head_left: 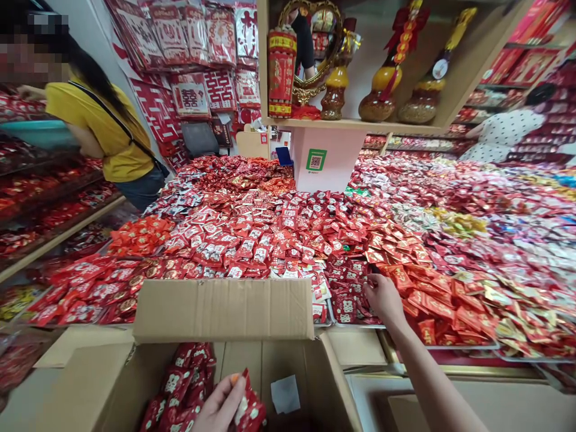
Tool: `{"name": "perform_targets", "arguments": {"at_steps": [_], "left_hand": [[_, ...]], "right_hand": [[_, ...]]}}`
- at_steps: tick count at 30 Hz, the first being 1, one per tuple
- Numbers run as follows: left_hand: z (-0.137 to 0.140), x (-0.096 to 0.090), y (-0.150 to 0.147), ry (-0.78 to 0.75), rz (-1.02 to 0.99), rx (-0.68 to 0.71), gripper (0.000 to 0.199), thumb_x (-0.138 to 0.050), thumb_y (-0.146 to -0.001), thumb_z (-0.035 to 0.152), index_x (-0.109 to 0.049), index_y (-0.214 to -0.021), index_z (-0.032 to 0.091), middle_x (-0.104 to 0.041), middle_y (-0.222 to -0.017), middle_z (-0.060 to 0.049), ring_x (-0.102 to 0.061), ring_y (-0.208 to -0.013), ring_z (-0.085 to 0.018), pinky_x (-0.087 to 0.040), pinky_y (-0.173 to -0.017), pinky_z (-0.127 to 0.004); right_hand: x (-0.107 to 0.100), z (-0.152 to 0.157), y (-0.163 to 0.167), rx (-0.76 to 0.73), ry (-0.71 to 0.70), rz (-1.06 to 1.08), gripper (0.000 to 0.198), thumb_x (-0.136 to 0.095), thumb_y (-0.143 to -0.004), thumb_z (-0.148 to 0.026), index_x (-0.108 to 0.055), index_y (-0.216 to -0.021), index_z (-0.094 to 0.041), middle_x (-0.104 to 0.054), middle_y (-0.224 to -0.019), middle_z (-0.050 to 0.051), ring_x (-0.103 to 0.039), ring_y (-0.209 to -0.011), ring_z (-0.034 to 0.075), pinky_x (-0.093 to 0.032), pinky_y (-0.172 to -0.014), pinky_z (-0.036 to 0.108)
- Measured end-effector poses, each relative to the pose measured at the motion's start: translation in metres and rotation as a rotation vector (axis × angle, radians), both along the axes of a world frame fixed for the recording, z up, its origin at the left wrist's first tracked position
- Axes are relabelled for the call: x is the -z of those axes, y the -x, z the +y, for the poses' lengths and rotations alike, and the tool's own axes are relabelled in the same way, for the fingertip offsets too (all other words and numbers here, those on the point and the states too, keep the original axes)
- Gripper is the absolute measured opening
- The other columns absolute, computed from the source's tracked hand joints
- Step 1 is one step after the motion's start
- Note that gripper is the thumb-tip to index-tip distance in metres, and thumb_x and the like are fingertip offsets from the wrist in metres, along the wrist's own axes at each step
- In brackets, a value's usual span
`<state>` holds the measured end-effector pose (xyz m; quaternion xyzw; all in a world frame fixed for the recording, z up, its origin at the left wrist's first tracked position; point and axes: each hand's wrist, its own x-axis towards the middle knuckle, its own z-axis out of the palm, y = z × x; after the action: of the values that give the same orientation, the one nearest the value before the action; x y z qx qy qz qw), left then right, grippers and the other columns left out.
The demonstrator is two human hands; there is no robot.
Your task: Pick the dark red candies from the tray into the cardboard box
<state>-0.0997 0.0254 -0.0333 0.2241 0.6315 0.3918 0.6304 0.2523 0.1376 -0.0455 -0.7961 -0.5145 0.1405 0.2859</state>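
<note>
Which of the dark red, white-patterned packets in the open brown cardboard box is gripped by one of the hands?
The rightmost packet, pinched in the left hand; the other packets lie heaped together to its left.

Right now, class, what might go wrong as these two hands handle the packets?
The left hand pinches a packet near one end, so it could slip. The right hand is at the dark red packets, beside brighter red packets, so the kinds might get mixed.
</note>
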Motion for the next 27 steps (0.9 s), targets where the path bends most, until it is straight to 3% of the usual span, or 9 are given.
{"name": "perform_targets", "arguments": {"at_steps": [2,3,6,9,14,19,22,24,27], "left_hand": [[0.002,-0.013,-0.013,0.011,-0.175,0.008,0.034,-0.075,-0.054,0.047,-0.058,-0.070,0.023,-0.058,-0.056,0.007,-0.055,-0.053,-0.011,-0.049,-0.052,-0.022],[0.003,-0.020,-0.020,-0.032,-0.237,0.052,0.028,-0.071,-0.062,0.045,-0.056,-0.070,0.022,-0.054,-0.053,0.008,-0.050,-0.047,-0.009,-0.047,-0.046,-0.022],[0.008,-0.037,-0.035,-0.131,-0.245,0.129,0.021,-0.067,-0.070,0.037,-0.054,-0.073,0.020,-0.057,-0.060,0.006,-0.051,-0.052,-0.008,-0.046,-0.049,-0.020],[0.012,-0.046,-0.040,-0.169,-0.215,0.148,0.021,-0.068,-0.071,0.033,-0.053,-0.069,0.018,-0.060,-0.063,0.004,-0.053,-0.057,-0.008,-0.045,-0.052,-0.019],[0.009,-0.044,-0.041,-0.199,-0.173,0.151,0.023,-0.067,-0.071,0.033,-0.049,-0.064,0.019,-0.058,-0.060,0.005,-0.052,-0.056,-0.008,-0.045,-0.054,-0.019],[0.007,-0.039,-0.038,-0.262,-0.068,0.223,0.013,-0.065,-0.072,0.031,-0.060,-0.077,0.020,-0.063,-0.072,0.003,-0.056,-0.069,-0.013,-0.046,-0.066,-0.024],[0.012,-0.040,-0.033,-0.323,0.064,0.344,0.007,-0.068,-0.069,0.025,-0.067,-0.071,0.019,-0.066,-0.067,0.001,-0.057,-0.068,-0.015,-0.044,-0.065,-0.022],[0.015,-0.042,-0.031,-0.386,0.221,0.487,0.005,-0.068,-0.069,0.023,-0.071,-0.071,0.020,-0.068,-0.068,0.000,-0.059,-0.070,-0.017,-0.044,-0.068,-0.023],[0.017,-0.043,-0.032,-0.418,0.330,0.586,0.012,-0.065,-0.070,0.026,-0.071,-0.081,0.022,-0.071,-0.077,-0.002,-0.063,-0.078,-0.020,-0.047,-0.073,-0.026]], "right_hand": [[-0.017,-0.028,0.040,-0.196,-0.013,0.175,0.026,-0.048,-0.079,-0.034,-0.059,-0.094,-0.016,-0.065,-0.091,0.009,-0.060,-0.083,0.021,-0.046,-0.075,0.031],[-0.025,-0.043,0.063,-0.376,-0.003,0.377,0.026,-0.049,-0.079,-0.038,-0.059,-0.091,-0.017,-0.065,-0.088,0.008,-0.060,-0.080,0.020,-0.047,-0.073,0.030],[-0.043,-0.087,0.125,-0.624,0.134,0.815,0.032,-0.061,-0.073,-0.040,-0.057,-0.097,-0.019,-0.065,-0.090,0.006,-0.059,-0.082,0.020,-0.047,-0.072,0.030],[-0.047,-0.108,0.160,-0.624,0.179,1.000,0.032,-0.065,-0.071,-0.038,-0.057,-0.095,-0.019,-0.064,-0.087,0.005,-0.058,-0.077,0.017,-0.046,-0.069,0.028],[-0.035,-0.110,0.171,-0.417,0.105,1.217,0.025,-0.062,-0.074,-0.041,-0.057,-0.077,-0.017,-0.059,-0.072,0.000,-0.049,-0.063,0.011,-0.041,-0.059,0.022],[-0.027,-0.111,0.169,-0.339,0.105,1.228,0.029,-0.060,-0.074,-0.044,-0.054,-0.068,-0.016,-0.052,-0.061,-0.003,-0.044,-0.056,0.009,-0.038,-0.054,0.021],[-0.025,-0.113,0.162,-0.495,0.131,1.115,0.028,-0.066,-0.070,-0.039,-0.058,-0.084,-0.017,-0.058,-0.072,0.000,-0.051,-0.064,0.012,-0.041,-0.061,0.024],[-0.026,-0.115,0.158,-0.629,0.129,1.003,0.041,-0.071,-0.065,-0.034,-0.057,-0.101,-0.020,-0.061,-0.081,0.000,-0.053,-0.070,0.014,-0.042,-0.064,0.025],[-0.032,-0.116,0.152,-0.731,0.135,0.863,0.030,-0.068,-0.068,-0.031,-0.061,-0.095,-0.021,-0.063,-0.080,0.000,-0.055,-0.071,0.015,-0.043,-0.064,0.024]]}}
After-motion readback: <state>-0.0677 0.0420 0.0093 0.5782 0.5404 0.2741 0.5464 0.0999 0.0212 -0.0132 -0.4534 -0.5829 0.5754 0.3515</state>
